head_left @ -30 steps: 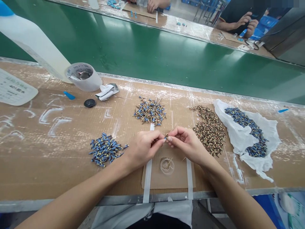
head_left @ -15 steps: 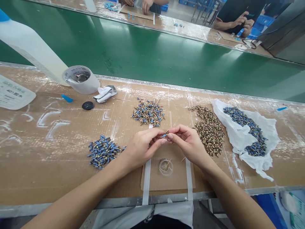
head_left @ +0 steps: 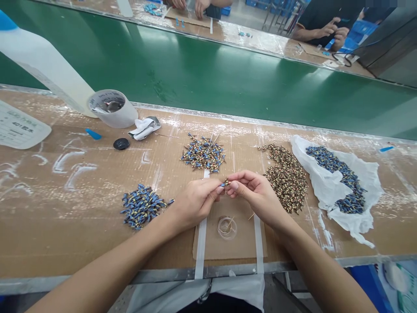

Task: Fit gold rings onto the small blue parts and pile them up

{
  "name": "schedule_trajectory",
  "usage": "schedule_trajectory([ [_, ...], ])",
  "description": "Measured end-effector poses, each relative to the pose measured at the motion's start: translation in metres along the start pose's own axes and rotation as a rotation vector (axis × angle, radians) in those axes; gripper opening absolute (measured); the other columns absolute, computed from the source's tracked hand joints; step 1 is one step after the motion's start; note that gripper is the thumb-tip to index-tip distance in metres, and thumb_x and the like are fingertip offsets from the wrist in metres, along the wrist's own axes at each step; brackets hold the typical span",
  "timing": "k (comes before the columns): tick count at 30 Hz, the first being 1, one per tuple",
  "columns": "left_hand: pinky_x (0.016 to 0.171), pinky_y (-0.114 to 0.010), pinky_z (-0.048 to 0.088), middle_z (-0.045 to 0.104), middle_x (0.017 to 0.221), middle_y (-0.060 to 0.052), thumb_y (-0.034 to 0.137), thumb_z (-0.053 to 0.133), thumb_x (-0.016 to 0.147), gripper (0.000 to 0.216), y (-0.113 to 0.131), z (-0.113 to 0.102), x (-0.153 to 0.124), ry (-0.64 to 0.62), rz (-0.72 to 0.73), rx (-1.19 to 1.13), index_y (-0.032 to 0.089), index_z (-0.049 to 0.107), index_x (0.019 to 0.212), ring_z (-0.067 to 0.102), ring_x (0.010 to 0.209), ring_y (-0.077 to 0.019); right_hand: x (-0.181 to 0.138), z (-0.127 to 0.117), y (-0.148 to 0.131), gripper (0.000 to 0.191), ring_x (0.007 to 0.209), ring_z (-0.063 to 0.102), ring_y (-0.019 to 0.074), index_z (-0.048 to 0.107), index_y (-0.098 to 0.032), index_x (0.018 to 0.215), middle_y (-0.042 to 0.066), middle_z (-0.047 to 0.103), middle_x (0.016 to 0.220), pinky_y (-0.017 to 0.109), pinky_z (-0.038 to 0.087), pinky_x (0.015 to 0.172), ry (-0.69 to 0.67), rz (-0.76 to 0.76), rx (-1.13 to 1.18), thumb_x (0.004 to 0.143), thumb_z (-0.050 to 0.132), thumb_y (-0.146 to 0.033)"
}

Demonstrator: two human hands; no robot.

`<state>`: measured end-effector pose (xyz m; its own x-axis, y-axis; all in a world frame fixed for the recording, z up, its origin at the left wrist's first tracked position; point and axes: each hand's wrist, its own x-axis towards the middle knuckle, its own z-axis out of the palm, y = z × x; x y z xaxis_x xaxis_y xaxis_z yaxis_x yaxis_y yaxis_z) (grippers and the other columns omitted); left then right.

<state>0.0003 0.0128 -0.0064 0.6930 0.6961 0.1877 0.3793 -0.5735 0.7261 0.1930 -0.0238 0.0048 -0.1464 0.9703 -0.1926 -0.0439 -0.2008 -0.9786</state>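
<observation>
Between my fingertips is a small blue and brown-gold piece (head_left: 224, 184), too small to make out in full. My left hand (head_left: 202, 198) pinches its blue end, while the fingers of my right hand (head_left: 250, 191) close on the brown-gold end. Just beyond the hands lies a pile of blue and gold pieces (head_left: 202, 154) with thin metal tweezers (head_left: 212, 141) on it. A heap of brown-gold pieces (head_left: 288, 180) is right of my right hand. Blue pieces (head_left: 143, 208) are piled left of my left wrist. Below the hands, a small clear dish (head_left: 227, 228) holds thin sticks.
White paper (head_left: 325, 191) at the right bears more blue pieces. On the left are a large bottle (head_left: 48, 65), a second bottle (head_left: 19, 128), a tape-roll cup (head_left: 117, 115), a crumpled wrapper (head_left: 145, 128) and a black cap (head_left: 121, 144). Two people work beyond the green divider (head_left: 208, 82).
My left fingers have closed more tightly around the blue end, and the piece has shifted slightly between my hands. The piles stay as they were.
</observation>
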Motion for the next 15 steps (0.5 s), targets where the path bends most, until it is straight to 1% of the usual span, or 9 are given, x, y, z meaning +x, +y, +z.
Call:
schedule_trajectory([
  [2,0.063,-0.025,0.039,0.058,0.071,-0.002,0.022,0.035,0.099,0.029,-0.0003,-0.0003,-0.0001,-0.004,-0.003,-0.011,0.015,0.057,0.081,0.053,0.067,-0.0141,0.0007,-0.0009,0.0003,0.022,0.076,0.069,0.0142,0.067,-0.019,0.095,0.005,0.073,0.085,0.031,0.058,0.075,-0.008,0.010,0.001,0.085,0.069,-0.038],
  [5,0.062,-0.025,0.037,0.056,0.069,-0.001,0.023,0.035,0.099,0.029,-0.0003,-0.0008,-0.0006,-0.018,0.004,0.003,0.016,0.054,0.078,0.051,0.065,-0.0137,0.0012,-0.0008,0.0017,0.021,0.073,0.067,0.0135,0.067,-0.018,0.089,0.004,0.071,0.080,0.029,0.057,0.072,0.004,0.001,-0.028,0.085,0.069,-0.039],
  [11,0.063,-0.025,0.039,0.056,0.069,-0.001,0.021,0.032,0.098,0.029,0.0019,-0.0031,0.0005,-0.063,0.009,0.006,0.016,0.050,0.075,0.052,0.064,-0.0136,-0.0007,0.0006,0.0033,0.021,0.071,0.064,0.0150,0.066,-0.019,0.087,0.004,0.070,0.078,0.028,0.053,0.066,0.042,-0.081,-0.190,0.086,0.067,-0.039],
  [15,0.062,-0.026,0.039,0.056,0.068,-0.002,0.022,0.032,0.098,0.030,0.0012,-0.0031,0.0010,-0.092,0.009,0.071,0.016,0.051,0.074,0.052,0.064,-0.0146,-0.0021,0.0010,0.0027,0.024,0.069,0.063,0.0154,0.064,-0.019,0.082,0.004,0.068,0.076,0.028,0.051,0.064,0.013,-0.095,-0.231,0.086,0.067,-0.043],
])
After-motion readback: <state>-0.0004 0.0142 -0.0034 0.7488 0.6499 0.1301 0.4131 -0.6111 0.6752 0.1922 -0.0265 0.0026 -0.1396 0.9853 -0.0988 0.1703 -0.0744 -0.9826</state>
